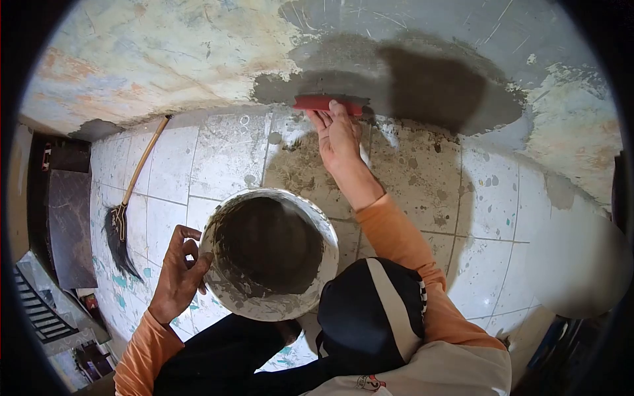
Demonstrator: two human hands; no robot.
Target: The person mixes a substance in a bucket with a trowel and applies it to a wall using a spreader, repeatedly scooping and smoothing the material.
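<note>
My right hand (340,135) grips a red flat tool (323,103) by its edge, pressed against the wall's foot, where wet grey plaster (436,86) covers a wide patch. With thumb and fingers, my left hand (179,274) pinches the left rim of a round bucket (327,231). Dark grey mix (267,244) lies inside the bucket, which stands on the tiled floor between my arms.
A broom (142,165) leans at the left, its dark bristles on the white tiles (172,178). Dark furniture (69,224) stands at the far left. A black cap (363,317) is low in view. At the right is a blurred round pale object (581,264).
</note>
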